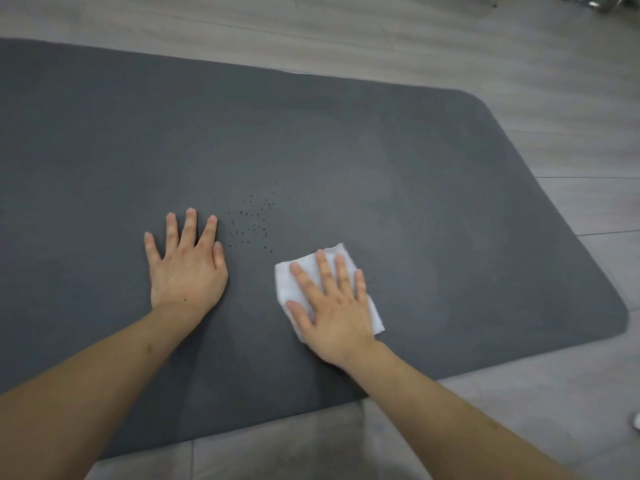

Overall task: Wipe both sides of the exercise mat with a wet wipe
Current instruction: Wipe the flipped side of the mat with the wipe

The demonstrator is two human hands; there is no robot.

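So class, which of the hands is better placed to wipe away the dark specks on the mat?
The right hand: it already presses the wet wipe flat, beside the specks. The left hand rests bare on the exercise mat.

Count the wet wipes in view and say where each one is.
1. The single white wet wipe lies flat on the grey exercise mat, pressed under the right hand. The left hand holds none.

A grey wood-grain tiled floor (519, 57) carries 1 dark grey exercise mat (311, 140), laid flat with rounded corners — its surface shows a cluster of small dark specks (254, 220) near the middle.
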